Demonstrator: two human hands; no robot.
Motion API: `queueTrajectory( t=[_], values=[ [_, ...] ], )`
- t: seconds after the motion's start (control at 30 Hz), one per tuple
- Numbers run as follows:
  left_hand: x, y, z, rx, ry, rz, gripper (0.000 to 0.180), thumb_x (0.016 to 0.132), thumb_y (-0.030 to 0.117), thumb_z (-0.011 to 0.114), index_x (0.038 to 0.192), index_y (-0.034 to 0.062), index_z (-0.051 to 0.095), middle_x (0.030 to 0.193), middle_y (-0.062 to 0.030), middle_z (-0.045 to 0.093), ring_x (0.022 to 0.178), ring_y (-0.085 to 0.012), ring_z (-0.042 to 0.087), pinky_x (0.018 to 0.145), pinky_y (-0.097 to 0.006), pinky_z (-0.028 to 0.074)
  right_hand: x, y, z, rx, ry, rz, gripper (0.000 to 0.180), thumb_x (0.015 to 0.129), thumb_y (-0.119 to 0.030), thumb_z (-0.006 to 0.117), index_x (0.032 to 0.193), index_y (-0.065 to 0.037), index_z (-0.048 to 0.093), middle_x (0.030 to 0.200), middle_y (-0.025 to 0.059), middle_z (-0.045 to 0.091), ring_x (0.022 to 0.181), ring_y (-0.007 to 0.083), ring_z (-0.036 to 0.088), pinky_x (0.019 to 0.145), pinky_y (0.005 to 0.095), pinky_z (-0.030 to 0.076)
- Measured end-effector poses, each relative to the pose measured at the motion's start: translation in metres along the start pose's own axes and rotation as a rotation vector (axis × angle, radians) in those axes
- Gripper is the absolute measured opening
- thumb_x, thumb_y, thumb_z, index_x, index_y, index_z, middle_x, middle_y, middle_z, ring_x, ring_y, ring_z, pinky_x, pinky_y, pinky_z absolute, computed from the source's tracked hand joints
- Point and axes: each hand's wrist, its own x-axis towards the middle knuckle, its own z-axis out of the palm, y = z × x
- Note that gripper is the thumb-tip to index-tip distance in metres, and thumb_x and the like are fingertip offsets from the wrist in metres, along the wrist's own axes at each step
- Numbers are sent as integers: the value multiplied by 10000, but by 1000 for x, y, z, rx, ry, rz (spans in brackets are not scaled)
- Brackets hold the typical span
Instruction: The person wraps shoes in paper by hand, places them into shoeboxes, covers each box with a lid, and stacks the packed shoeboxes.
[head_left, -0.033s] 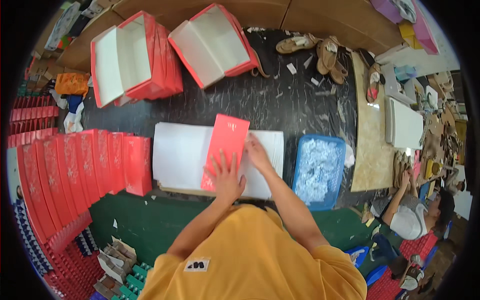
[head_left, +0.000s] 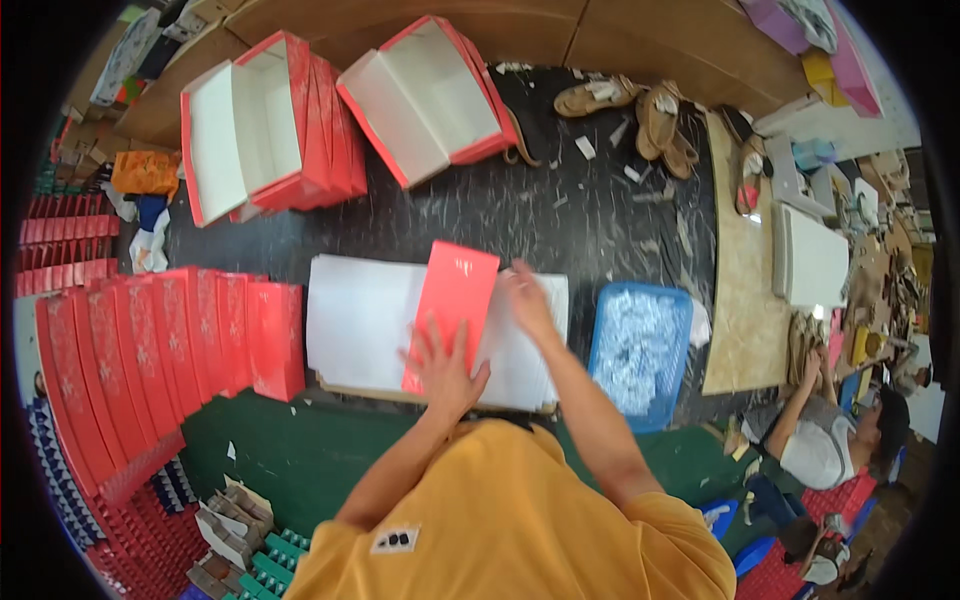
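A closed red shoebox [head_left: 460,285] lies slightly tilted across a stack of white paper sheets [head_left: 365,320] in front of me. My left hand [head_left: 443,370] rests on the near end of the box, its fingers spread flat over the lid. Just off the box's right edge, above the paper, is my right hand [head_left: 530,302]. Its fingers are smeared by motion, and whether they pinch anything is unclear. To the right of the paper stands a blue plastic basket [head_left: 598,375] filled with small pale packets.
Closed red boxes [head_left: 165,335] stand in a row at the left. Open red boxes with white insides [head_left: 265,120] are at the back. Tan shoes [head_left: 655,120] and paper scraps lie on the black tabletop [head_left: 560,210]. A person [head_left: 825,440] sits at far right.
My right hand has moved a little to the right, off the box's edge. The left hand stays on the box. The whole view has shifted slightly.
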Motion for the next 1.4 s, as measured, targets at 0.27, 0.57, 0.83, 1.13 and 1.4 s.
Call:
queueTrajectory(
  t=[0.27,0.57,0.83,1.13,1.4],
  values=[
    [26,-92,-41,-405,139,-234,990,583,483,850,1488,247,524,1510,-314,362,1365,-496,379,1111,-638,301,419,104,-216,531,315,558,622,971,-529,608,1244,30,613,1125,207,684,942,384,693,760,563,570],
    [-38,-370,-163,24,53,-529,914,782,317,744,1592,152,355,1636,-296,235,1495,-457,284,1217,-512,279,353,87,-120,484,44,370,358,971,-135,588,1314,-35,616,1217,126,663,1056,283,670,831,460,607],
    [13,-253,-36,68,90,37,743,929,306,638,1566,49,354,1641,-299,205,1532,-439,207,1243,-526,208,-53,-47,-72,334,-290,488,321,943,-7,597,1260,-41,637,1045,71,725,889,168,697,725,322,601],
    [-11,-203,24,-431,54,203,790,877,60,580,1555,-107,213,1642,-316,179,1528,-477,184,1250,-547,180,-139,-92,72,-282,-457,269,447,972,-220,589,1335,34,530,884,237,733,795,383,734,712,460,579],
    [19,-41,-71,-1023,-666,438,516,902,86,667,1408,36,577,1397,-199,609,1281,-349,597,1092,-413,464,-25,-15,-98,-192,98,183,273,945,-147,659,1190,-34,703,900,164,753,843,256,738,776,353,574]
  ],
)
